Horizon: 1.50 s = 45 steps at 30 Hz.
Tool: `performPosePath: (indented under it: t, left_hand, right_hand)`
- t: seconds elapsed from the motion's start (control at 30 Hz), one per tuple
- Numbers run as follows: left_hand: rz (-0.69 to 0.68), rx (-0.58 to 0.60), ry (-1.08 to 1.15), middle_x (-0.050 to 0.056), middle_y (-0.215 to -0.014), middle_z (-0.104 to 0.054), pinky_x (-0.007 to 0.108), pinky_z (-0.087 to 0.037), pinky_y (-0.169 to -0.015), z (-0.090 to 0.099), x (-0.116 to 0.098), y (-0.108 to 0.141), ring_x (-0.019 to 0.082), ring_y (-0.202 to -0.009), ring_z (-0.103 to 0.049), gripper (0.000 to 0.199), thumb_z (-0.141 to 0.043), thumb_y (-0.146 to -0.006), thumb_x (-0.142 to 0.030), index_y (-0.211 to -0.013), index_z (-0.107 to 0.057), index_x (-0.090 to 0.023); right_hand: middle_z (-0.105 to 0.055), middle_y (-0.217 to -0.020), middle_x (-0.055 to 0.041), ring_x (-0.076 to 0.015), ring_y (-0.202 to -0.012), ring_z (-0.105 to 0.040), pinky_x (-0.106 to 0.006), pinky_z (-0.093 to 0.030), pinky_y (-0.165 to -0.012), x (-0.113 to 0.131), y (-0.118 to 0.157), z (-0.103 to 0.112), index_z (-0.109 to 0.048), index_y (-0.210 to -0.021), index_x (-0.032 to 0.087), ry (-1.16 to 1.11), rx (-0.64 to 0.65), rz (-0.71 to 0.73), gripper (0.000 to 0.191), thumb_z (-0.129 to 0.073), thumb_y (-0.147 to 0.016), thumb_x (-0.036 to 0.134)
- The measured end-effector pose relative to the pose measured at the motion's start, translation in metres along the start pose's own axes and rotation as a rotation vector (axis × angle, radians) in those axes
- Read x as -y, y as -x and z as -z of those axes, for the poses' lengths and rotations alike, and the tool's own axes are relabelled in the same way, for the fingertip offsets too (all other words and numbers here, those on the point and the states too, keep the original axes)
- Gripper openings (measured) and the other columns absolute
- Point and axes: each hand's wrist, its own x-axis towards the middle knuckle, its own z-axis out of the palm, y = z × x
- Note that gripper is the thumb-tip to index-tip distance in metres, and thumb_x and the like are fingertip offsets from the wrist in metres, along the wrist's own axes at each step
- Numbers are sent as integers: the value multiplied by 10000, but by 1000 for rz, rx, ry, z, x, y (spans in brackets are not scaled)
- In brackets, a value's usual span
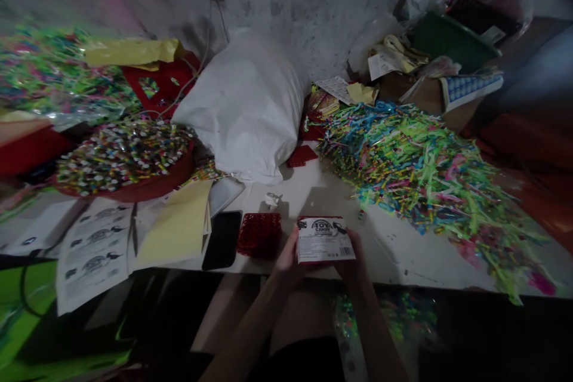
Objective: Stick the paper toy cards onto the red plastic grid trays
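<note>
Between my two hands is a small red box [302,262] whose top carries a white label [320,242] printed "TOY CANDY" with a barcode. My left hand [290,258] grips its left side, and my right hand [353,261] closes round the right side. Most of the fingers are hidden under the box. Just left of it, a red lattice plastic basket [259,234] rests on the white table [376,250]. Beside that lies a black phone [222,240]. Sheets of printed labels [96,248] and yellow paper [172,227] spread further left.
A big white sack [250,101] leans at the back against the wall. On the right spreads a heap of colourful wrapped candy tubes [416,167]. A red tub [165,185] full of beads-like candy stands left. Crumpled paper [273,199] and red lattice pieces [302,156] lie mid-table.
</note>
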Motion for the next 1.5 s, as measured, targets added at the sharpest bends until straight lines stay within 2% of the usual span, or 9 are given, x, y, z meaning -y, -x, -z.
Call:
performPosePath:
  t: [0.17,0.3,0.5,0.63,0.83,1.0,1.17,1.37,1.5]
  left_hand:
    - [-64,-119,-205,86,-1023,-680,332,-460,-871,6,-16,14,244,-1016,-599,464,-652,-728,-481,-1052,-604,-153]
    - [-161,-224,-479,5,-778,-621,227,-417,-645,17,-31,25,142,-721,-553,413,-740,-609,-499,-807,-591,-169]
    - [-184,-29,-819,-34,-637,-463,227,-315,-583,17,-54,43,112,-624,-410,429,-666,-651,-566,-664,-503,-169]
    - [-136,78,-860,-39,-659,-429,228,-297,-596,15,-62,55,111,-637,-381,470,-645,-655,-606,-676,-484,-165]
    - [-86,169,-919,-18,-707,-473,234,-292,-607,14,-69,63,127,-675,-404,442,-636,-679,-591,-734,-557,-160]
    - [-45,152,-873,3,-755,-549,247,-337,-653,16,-70,66,149,-724,-461,378,-669,-676,-533,-800,-631,-178]
    - [-95,177,-733,14,-749,-561,238,-346,-643,15,-66,66,145,-709,-470,451,-730,-577,-583,-703,-618,-164]
    - [-125,108,-235,4,-767,-578,217,-370,-601,19,-28,63,118,-667,-502,542,-854,-376,-519,-663,-554,-169]
    - [-211,-38,-49,25,-870,-637,284,-423,-791,25,-4,65,183,-842,-566,624,-831,-353,-588,-808,-637,-208]
  right_hand:
    - [-676,-726,-3,-175,-654,-595,-263,-467,-591,6,7,1,-649,-780,203,88,19,39,321,-622,-671,503]
    - [-630,-704,10,-139,-599,-522,-225,-397,-530,15,20,3,-656,-771,205,287,86,108,292,-657,-683,483]
    - [-564,-671,-1,-139,-629,-472,-232,-375,-575,31,43,-7,-643,-706,186,587,304,263,334,-592,-753,513]
    - [-552,-687,-6,-143,-650,-479,-240,-386,-595,29,47,-9,-600,-646,189,505,373,273,323,-607,-747,496]
    - [-507,-629,11,-137,-618,-461,-246,-379,-586,22,48,-6,-492,-538,197,379,353,227,358,-662,-690,473]
    - [-507,-600,12,-128,-556,-434,-245,-358,-524,29,53,-12,-489,-496,200,306,305,192,398,-692,-615,520]
    - [-591,-610,3,-133,-547,-482,-239,-373,-510,30,54,-11,-576,-517,197,253,237,146,333,-730,-569,487]
    - [-678,-646,5,-155,-560,-586,-251,-444,-545,15,55,-24,-685,-724,203,-51,207,-86,315,-727,-580,481]
    - [-724,-763,-38,-223,-725,-659,-344,-516,-718,6,63,-40,-702,-758,191,-272,196,-236,358,-697,-597,511]
